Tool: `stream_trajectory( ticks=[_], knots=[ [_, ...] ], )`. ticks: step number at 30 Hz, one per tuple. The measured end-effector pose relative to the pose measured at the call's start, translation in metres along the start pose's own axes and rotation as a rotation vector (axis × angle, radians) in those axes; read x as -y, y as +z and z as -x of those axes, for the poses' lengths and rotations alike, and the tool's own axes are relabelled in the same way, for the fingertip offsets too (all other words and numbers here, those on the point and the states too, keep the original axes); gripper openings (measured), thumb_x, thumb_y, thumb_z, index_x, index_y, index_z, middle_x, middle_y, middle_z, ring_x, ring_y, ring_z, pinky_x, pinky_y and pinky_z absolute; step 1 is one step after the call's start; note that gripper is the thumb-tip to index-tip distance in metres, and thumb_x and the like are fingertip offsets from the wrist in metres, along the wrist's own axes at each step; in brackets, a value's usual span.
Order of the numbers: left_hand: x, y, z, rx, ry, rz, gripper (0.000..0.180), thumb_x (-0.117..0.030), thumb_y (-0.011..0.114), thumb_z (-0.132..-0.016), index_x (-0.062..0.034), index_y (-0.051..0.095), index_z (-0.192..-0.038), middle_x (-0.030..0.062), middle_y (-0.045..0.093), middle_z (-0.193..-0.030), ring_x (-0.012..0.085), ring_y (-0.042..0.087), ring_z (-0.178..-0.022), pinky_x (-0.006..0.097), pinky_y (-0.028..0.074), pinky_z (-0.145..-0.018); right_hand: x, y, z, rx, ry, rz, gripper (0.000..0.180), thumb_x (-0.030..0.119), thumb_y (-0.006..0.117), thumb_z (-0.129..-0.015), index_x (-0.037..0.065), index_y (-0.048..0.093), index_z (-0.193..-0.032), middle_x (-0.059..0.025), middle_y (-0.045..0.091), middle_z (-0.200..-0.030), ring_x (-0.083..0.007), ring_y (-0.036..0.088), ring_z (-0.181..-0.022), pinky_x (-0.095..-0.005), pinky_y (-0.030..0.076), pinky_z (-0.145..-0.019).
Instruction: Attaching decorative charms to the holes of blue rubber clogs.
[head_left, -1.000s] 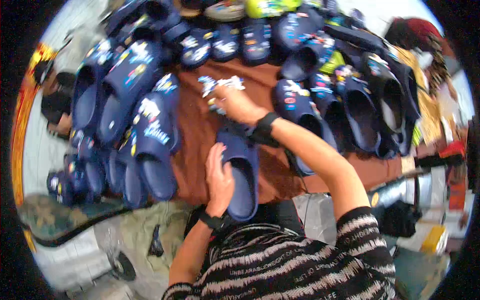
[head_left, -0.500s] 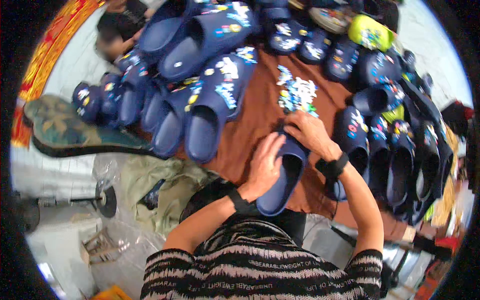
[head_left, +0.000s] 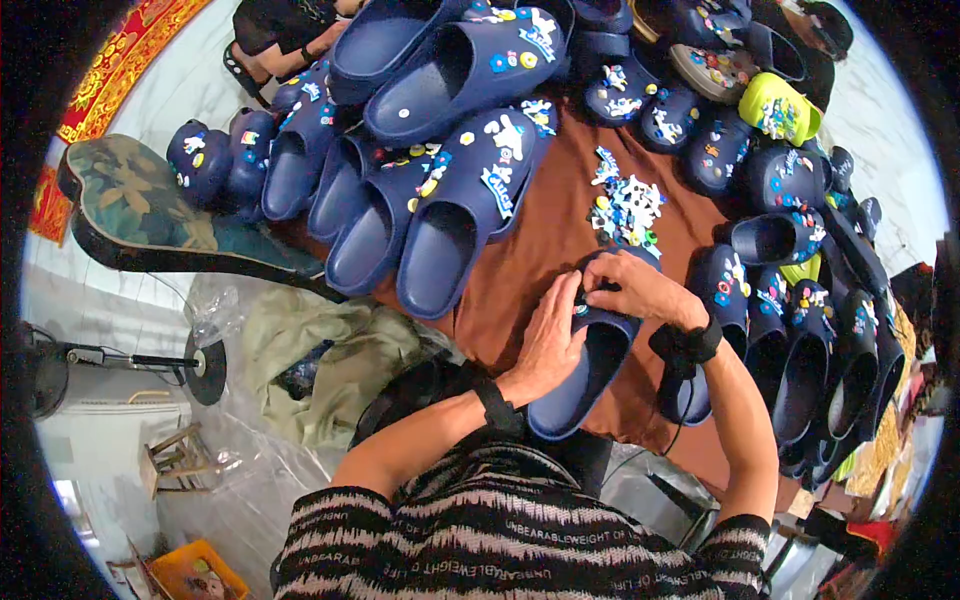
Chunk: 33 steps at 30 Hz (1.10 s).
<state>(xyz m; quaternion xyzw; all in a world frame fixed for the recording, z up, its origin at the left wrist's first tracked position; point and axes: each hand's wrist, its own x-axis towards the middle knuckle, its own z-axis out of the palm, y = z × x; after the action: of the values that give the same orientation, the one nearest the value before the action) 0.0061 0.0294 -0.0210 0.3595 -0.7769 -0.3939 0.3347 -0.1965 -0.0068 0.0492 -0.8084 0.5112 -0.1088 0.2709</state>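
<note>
Hands meet over one navy clog point(head_left: 585, 370) lying on a brown-covered surface point(head_left: 530, 260). Left hand point(head_left: 550, 335) curls along the clog's left side, fingers closed on its upper edge, a black band at the wrist. Right hand point(head_left: 640, 290) bends over the toe end from the other side, fingertips pinched down on the upper where a small charm sits between both hands; whether it grips that charm I cannot tell. A dark strap wraps this wrist too.

Just beyond the right hand's fingers lies a loose pile of small colourful charms point(head_left: 625, 205) on the cloth. Left of the left hand, a row of large navy clogs point(head_left: 450, 220) with charms leans together. Right of the right hand, more decorated navy clogs point(head_left: 790, 300) stand packed side by side, and a lime green clog point(head_left: 780, 110) sits farther off beyond them.
</note>
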Motion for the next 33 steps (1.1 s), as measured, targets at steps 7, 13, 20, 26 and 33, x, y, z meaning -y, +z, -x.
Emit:
stream_trajectory(
  ticks=[7,13,20,26,33],
  knots=[
    [0.005,-0.002,-0.001,-0.043,0.012,-0.028,0.076,-0.003,0.061,-0.087,0.0022,0.022,-0.151,0.0274,0.031,-0.151,0.043,0.031,-0.141,0.046,0.027,-0.117,0.005,0.008,-0.018,0.073,-0.119,0.119,0.024,0.025,0.062,-0.085,0.016,0.071,-0.105,-0.0192,0.066,-0.098,-0.0425,0.06,-0.096,-0.0512,0.05,-0.086],
    [-0.001,0.002,-0.002,0.021,-0.019,-0.015,0.082,-0.003,0.063,-0.085,0.0033,0.017,-0.152,0.0291,0.028,-0.152,0.0434,0.028,-0.142,0.046,0.026,-0.117,0.013,0.004,-0.007,0.128,0.034,0.132,0.027,0.024,0.063,-0.084,0.006,0.066,-0.103,-0.0177,0.063,-0.097,-0.0383,0.059,-0.099,-0.048,0.047,-0.087],
    [-0.001,0.001,0.0,0.048,-0.025,-0.037,0.082,-0.005,0.061,-0.087,0.001,0.015,-0.154,0.0261,0.027,-0.154,0.0422,0.026,-0.144,0.045,0.025,-0.118,0.007,0.014,-0.011,0.054,0.016,0.099,0.033,0.025,0.064,-0.079,-0.001,0.064,-0.1,-0.0253,0.065,-0.097,-0.0416,0.06,-0.095,-0.0512,0.047,-0.085],
    [-0.002,0.0,0.0,0.048,-0.027,-0.078,0.08,-0.004,0.061,-0.087,0.0005,0.017,-0.153,0.0261,0.028,-0.154,0.0425,0.029,-0.142,0.045,0.026,-0.117,0.022,0.013,-0.009,0.031,0.162,0.217,0.028,0.027,0.065,-0.079,0.0,0.065,-0.086,-0.0214,0.068,-0.077,-0.0416,0.066,-0.077,-0.0507,0.052,-0.07],
    [0.002,0.002,-0.001,0.071,-0.02,-0.091,0.079,-0.002,0.06,-0.087,0.0018,0.017,-0.153,0.026,0.03,-0.153,0.0426,0.03,-0.142,0.045,0.027,-0.117,0.026,-0.003,-0.024,0.211,0.309,0.166,0.036,0.028,0.066,-0.079,-0.003,0.07,-0.096,-0.0251,0.07,-0.095,-0.0398,0.068,-0.094,-0.0488,0.054,-0.082]
  ],
)
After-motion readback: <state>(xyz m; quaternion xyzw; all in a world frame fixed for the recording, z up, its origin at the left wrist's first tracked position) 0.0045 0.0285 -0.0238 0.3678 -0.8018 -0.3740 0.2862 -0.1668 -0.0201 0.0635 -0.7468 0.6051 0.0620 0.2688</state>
